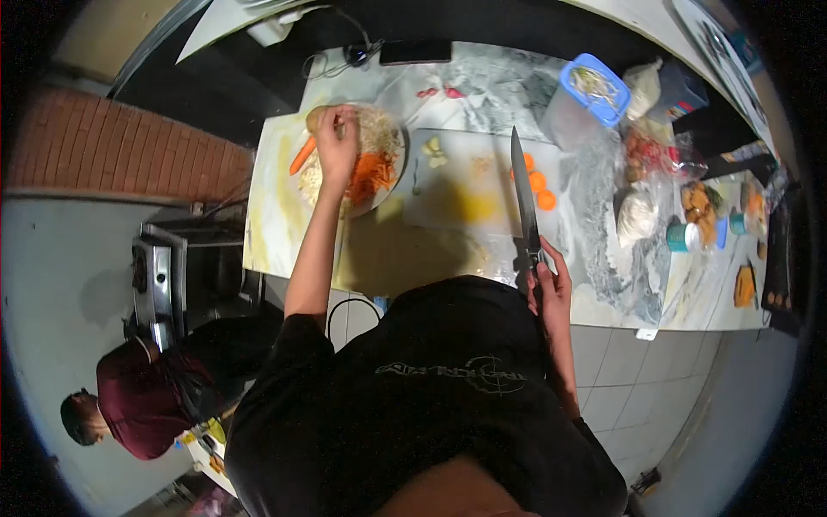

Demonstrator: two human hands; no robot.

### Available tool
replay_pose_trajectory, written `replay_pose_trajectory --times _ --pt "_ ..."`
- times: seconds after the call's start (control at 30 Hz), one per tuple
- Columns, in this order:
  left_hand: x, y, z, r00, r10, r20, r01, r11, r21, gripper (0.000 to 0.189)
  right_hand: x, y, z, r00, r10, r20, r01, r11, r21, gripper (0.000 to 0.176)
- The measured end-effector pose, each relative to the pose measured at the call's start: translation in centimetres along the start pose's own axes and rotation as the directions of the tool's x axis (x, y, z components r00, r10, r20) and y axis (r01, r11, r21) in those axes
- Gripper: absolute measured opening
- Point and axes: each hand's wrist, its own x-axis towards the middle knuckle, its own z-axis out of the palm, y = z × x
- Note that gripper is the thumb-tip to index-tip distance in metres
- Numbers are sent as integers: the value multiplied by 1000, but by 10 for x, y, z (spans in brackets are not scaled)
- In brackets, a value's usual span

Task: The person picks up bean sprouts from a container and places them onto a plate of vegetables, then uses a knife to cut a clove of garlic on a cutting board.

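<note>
My right hand (551,280) is wrapped round the handle of a long kitchen knife (526,194), its blade pointing away from me. Beside the blade, several round carrot slices (537,181) lie at the right edge of a white cutting board (439,194). My left hand (338,142) reaches over a round plate (392,185), fingers curled; what they grip is hidden. A tan, rounded lump (316,119) touches its fingers. On the plate lie shredded carrot (372,172), pale shreds (376,129) and, near its left rim, a carrot piece (303,156). Peeled garlic-like pieces (435,152) sit on the board.
A blue-rimmed container (594,90) stands at the back right, near bags (637,215) and a white tub (683,237). Small red pieces (439,92) lie behind the board. A person in a maroon shirt (142,396) is at the lower left, near a stove (155,276).
</note>
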Motion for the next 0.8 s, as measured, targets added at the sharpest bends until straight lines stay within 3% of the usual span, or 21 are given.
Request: replay_pose_trajectory --times 0.03,0.1,0.3,0.6,0.67,0.8 --pt "-9 -22 -11 1000 -12 -14 12 1000 12 15 3 0 2 1000 13 16 -13 1000 -15 47" --pt "-20 -41 -26 989 63 132 -105 935 340 19 8 -2 4 999 25 48 -23 999 -41 47" --pt "-38 -6 -14 982 67 176 -135 903 408 25 14 -7 8 990 25 140 -17 998 -57 46" --pt "-19 -9 4 961 110 255 -207 896 392 13 0 1 1 999 7 42 -6 1000 -21 45" --pt "-16 -6 7 949 53 310 -209 843 496 12 -2 4 0 1000 13 22 -12 1000 -15 45" --pt "-14 -5 13 948 60 313 -222 831 510 11 -5 5 -1 1000 10 16 -10 1000 9 44"
